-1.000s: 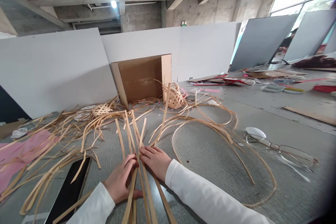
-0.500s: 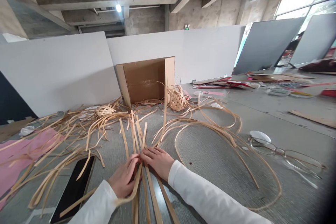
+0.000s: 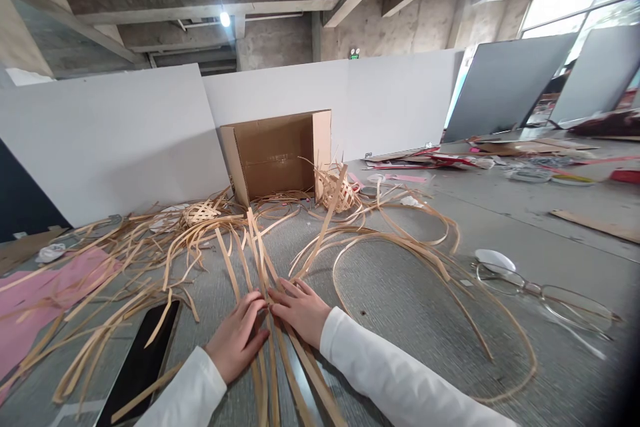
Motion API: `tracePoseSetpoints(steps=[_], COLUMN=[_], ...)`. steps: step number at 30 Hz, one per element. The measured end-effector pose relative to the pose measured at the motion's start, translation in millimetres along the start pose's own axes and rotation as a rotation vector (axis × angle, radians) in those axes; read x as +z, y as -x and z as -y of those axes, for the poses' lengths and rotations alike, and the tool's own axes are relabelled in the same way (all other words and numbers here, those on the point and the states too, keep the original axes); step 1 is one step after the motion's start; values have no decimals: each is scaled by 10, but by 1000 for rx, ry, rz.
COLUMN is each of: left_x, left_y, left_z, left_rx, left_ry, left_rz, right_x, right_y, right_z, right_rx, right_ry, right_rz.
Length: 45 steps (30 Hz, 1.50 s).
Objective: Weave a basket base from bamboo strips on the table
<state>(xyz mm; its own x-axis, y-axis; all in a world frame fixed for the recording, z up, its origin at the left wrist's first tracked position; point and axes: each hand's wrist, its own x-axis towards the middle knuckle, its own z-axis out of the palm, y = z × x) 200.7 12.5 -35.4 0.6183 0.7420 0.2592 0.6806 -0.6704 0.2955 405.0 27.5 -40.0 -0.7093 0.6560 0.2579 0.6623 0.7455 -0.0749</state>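
Several long tan strips (image 3: 287, 360) run lengthwise on the grey surface, under and between both hands. My left hand (image 3: 239, 335) is at their left side, its fingertips pressed on the strips near the crossing point and its thumb pointing right. My right hand (image 3: 301, 310) lies palm down from the right, fingers spread over the strips, fingertips almost meeting those of the left. The strips fan out beyond the hands, and one leans up to the right. What lies under the palms is hidden.
A black phone (image 3: 137, 367) lies at the left, by loose strips and pink paper (image 3: 55, 293). Behind are an open cardboard box (image 3: 280, 153) and a woven ball (image 3: 337, 190). Eyeglasses (image 3: 533, 289) and a white oval object (image 3: 495, 260) are on the right.
The strip that curved across my left wrist is no longer there. The strips beyond the hands have shifted, and the tall one now tilts right. My left thumb is more visible.
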Motion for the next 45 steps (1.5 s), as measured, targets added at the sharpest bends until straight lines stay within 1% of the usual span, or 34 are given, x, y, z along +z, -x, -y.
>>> tracePoseSetpoints(steps=[5,10,13,17,21,28,35,40,42,45], left_x=[-13,-39,-47,-43,-25,-38,-50,-55,-47,-23], left_y=[6,-7,-15,-20,-13,-4,-19,-15,-14,-17], left_z=[5,-43,-74,-87,-57,-23,-59,-80,-67,-17], left_rx=[10,-18,-35,-38,-8,-24,6,-41,-29,36], left_ry=[-22,-32,-37,-32,-39,-21,-22,-30,-44,-89], left_rz=[60,81,80,58,38,64,61,73,58,36], right_x=[-26,31,80,88,63,30,22,14,-4,-28], right_y=[3,-16,-24,-27,-28,-35,-40,-33,-25,-16], right_z=[-14,-73,-88,-67,-70,-100,-90,-88,-85,-85], right_rx=[-16,-41,-37,-20,-60,-108,-60,-78,-89,-83], right_ry=[8,-65,-92,-52,-45,-71,-107,-58,-59,-90], right_rz=[-27,-29,-46,-54,-74,-65,-40,-22,-32,-66])
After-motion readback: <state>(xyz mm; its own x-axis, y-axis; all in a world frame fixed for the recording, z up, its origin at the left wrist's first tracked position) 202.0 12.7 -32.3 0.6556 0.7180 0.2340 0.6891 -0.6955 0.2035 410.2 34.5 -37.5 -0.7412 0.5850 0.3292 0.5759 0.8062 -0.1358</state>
